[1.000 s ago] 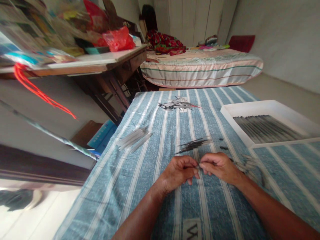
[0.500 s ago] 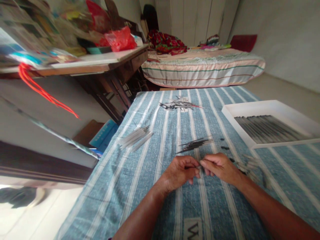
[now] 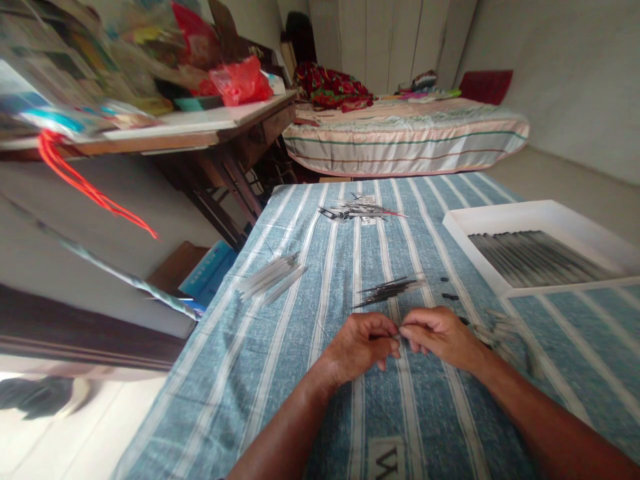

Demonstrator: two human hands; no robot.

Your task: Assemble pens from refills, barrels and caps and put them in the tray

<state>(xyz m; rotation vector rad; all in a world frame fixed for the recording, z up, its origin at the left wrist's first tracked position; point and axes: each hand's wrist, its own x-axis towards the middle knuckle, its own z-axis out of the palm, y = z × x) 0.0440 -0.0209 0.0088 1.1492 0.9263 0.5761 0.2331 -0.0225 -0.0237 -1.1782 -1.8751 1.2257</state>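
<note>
My left hand (image 3: 364, 341) and my right hand (image 3: 434, 335) meet fingertip to fingertip above the striped cloth. Both are closed in a pinch. Whatever they pinch is too small and too covered by the fingers to name. Just beyond them lies a bundle of thin dark pointed sticks, like pen refills (image 3: 390, 291). Clear slender tubes (image 3: 274, 277) lie together to the left. Right of my right hand are small black pieces (image 3: 450, 297) and a loose heap of short translucent pieces (image 3: 500, 330), partly behind my wrist.
A white tray (image 3: 480, 263) at the right holds rows of slim dark-and-clear pens (image 3: 535, 257). Farther back on the blue striped cloth (image 3: 310, 233) lies a mixed pile of thin parts (image 3: 355, 210). A cluttered desk (image 3: 200, 130) stands at the left; a bed (image 3: 405, 143) is behind.
Almost nothing differs. My hands stay pinched together in the same place, with only a slight shift of the fingertips.
</note>
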